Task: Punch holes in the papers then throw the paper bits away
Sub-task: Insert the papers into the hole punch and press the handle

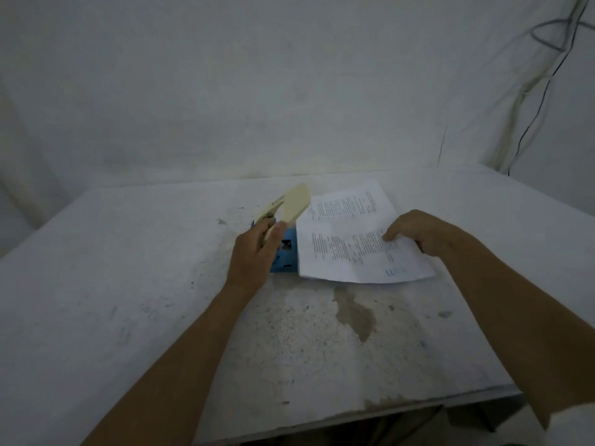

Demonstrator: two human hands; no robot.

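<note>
The left grip (254,252) clasps the hole punch (289,201), right grip (421,233) holds papers (347,226)

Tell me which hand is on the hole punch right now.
The left hand: it grips the blue-and-cream hole punch, while the right hand holds the papers beside it.

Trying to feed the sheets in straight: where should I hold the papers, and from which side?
Hold the papers at their right edge, coming from the right, as the right hand does. Their left edge sits against the hole punch, held by the left hand, so that side must stay free.
</note>
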